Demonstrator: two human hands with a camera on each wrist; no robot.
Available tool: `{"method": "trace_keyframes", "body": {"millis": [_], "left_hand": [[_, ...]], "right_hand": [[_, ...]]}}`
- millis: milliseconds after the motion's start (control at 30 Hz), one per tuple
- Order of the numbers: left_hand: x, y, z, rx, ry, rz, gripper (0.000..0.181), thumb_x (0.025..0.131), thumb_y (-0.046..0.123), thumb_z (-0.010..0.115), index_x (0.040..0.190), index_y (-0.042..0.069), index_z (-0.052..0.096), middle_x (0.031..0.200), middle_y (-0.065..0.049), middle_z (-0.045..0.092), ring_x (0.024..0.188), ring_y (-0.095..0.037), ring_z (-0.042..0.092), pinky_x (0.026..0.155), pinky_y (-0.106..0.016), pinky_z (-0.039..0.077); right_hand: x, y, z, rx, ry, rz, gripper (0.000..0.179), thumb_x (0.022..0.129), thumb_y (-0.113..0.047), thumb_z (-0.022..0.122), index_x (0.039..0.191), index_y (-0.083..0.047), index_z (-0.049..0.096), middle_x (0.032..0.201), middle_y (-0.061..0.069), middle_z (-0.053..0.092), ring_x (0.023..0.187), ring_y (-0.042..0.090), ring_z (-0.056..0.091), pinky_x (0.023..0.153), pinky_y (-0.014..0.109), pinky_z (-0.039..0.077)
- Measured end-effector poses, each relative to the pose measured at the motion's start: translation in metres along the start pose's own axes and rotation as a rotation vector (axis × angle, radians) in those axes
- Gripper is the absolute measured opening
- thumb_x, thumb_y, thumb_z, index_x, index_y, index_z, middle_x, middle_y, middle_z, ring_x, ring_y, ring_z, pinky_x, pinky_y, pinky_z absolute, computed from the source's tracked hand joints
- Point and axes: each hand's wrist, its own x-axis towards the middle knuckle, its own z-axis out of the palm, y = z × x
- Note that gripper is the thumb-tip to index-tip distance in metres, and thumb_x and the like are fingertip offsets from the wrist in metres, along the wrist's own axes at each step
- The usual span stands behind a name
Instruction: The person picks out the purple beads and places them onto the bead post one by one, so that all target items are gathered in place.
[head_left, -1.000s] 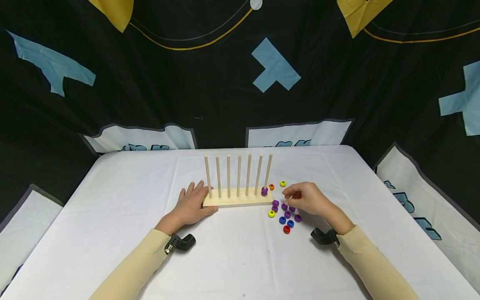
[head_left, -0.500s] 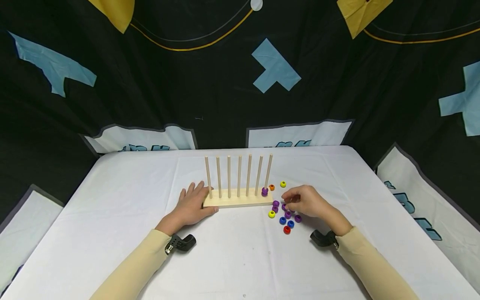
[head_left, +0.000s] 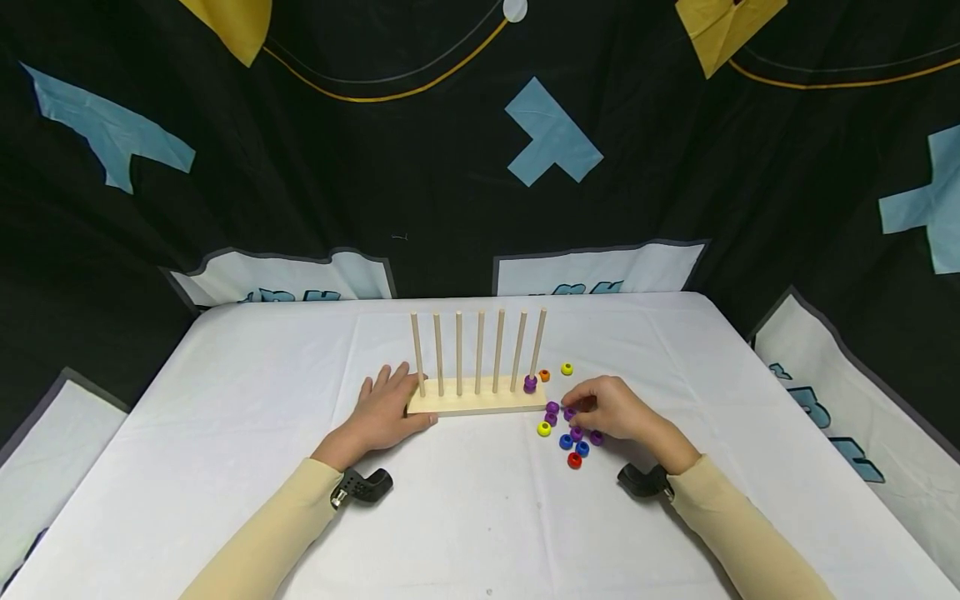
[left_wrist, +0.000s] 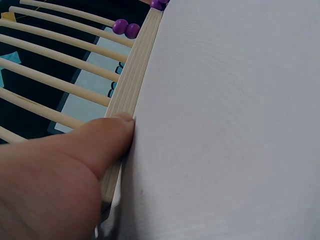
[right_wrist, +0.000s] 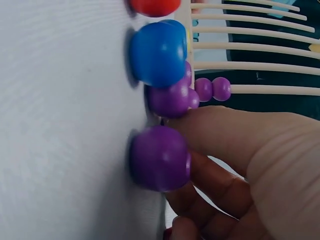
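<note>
Loose purple beads sit on the tabletop beside the peg rack, probably light, hard, kinda slippery; I'd pinch the sides. Right hand hovers there, can't tell if gripping; left hand, fingers spread, touches the rack.

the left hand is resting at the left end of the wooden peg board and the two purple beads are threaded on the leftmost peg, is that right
Not quite: the two purple beads are on the rightmost peg, as the head view shows. The left hand is indeed at the left end of the wooden peg board.
</note>
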Motion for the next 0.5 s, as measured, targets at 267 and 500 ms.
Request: {"method": "trace_keyframes", "body": {"millis": [267,500], "left_hand": [[0.0004,-0.0001,-0.0005,0.005,0.002,0.000,0.069,0.095,0.040,0.067,0.150,0.004,0.046,0.162,-0.033,0.029,0.151,-0.060,0.016,0.118,-0.077,0.010],[-0.0002,0.0000,-0.0005,0.005,0.002,0.000,0.069,0.095,0.040,0.067,0.151,0.005,0.046,0.162,-0.033,0.029,0.151,-0.060,0.017,0.118,-0.077,0.011]], "right_hand": [[0.0010,0.0019,0.0019,-0.018,0.005,-0.034,0.022,0.083,-0.002,0.081,0.104,-0.004,0.079,0.101,0.007,0.076,0.083,0.011,0.059,0.073,0.021,0.053],[-0.0002,0.0024,0.0024,-0.020,0.015,-0.043,0.020,0.083,-0.004,0.082,0.103,-0.004,0.079,0.100,0.005,0.075,0.083,0.010,0.059,0.073,0.020,0.052]]}}
